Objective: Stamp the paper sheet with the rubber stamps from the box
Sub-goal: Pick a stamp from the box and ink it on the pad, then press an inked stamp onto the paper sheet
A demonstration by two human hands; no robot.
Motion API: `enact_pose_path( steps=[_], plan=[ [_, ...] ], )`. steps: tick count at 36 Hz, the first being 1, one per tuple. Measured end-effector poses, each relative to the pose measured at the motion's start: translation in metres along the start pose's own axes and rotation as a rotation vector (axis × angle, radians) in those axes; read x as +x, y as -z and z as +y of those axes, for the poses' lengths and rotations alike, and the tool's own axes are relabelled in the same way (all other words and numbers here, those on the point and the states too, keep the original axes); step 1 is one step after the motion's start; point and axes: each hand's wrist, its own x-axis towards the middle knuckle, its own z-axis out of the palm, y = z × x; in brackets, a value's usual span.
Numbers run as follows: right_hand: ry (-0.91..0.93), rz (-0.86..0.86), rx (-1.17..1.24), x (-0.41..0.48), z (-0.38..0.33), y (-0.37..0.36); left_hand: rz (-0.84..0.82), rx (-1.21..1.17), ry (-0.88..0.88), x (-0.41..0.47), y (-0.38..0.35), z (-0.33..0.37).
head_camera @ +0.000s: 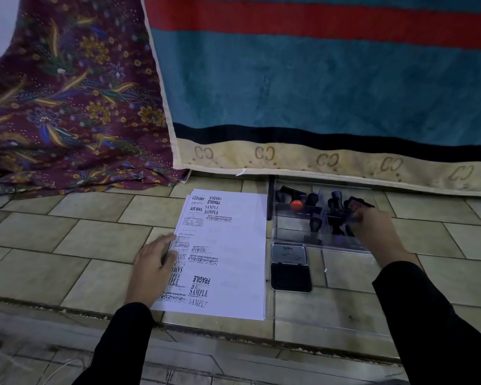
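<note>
Picking a stamp: right hand (372,229) curls among the rubber stamps (313,198) in the clear box (295,230) at the sheet's 2 o'clock. Blur hides whether it grips one, so we'd lift straight up, then ink at the open ink pad (290,276). Left hand (153,269), fingers flat, pins the paper sheet (233,245) at its 9 o'clock edge — white, crowded with black FRAGILE and SAMPLE prints, right side mostly bare.

The tiled floor (95,237) in front of me carries a stack of paper sheets (233,273), stamped in black. Just beside its right edge sit the clear box (289,229) and, nearer me, an open ink pad (290,266). At far left, patterned cloth (67,173) pools on the tiles.
</note>
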Motion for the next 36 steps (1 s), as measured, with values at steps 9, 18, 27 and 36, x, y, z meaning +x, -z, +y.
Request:
enact_pose_path(
  steps=[9,18,27,36],
  plan=[
    [0.229,-0.028,-0.09,-0.004,-0.058,-0.017,-0.011,0.0,-0.009,0.0,0.001,-0.001],
    [0.169,-0.074,-0.352,0.001,-0.077,-0.024,-0.032,-0.016,0.009,-0.001,0.003,-0.001],
    [0.263,-0.061,-0.143,-0.008,-0.078,-0.014,-0.023,-0.028,0.01,0.001,-0.001,-0.006],
    [0.371,0.182,0.369,-0.043,-0.073,0.009,-0.02,-0.274,0.074,0.0,0.002,-0.008]
  ],
)
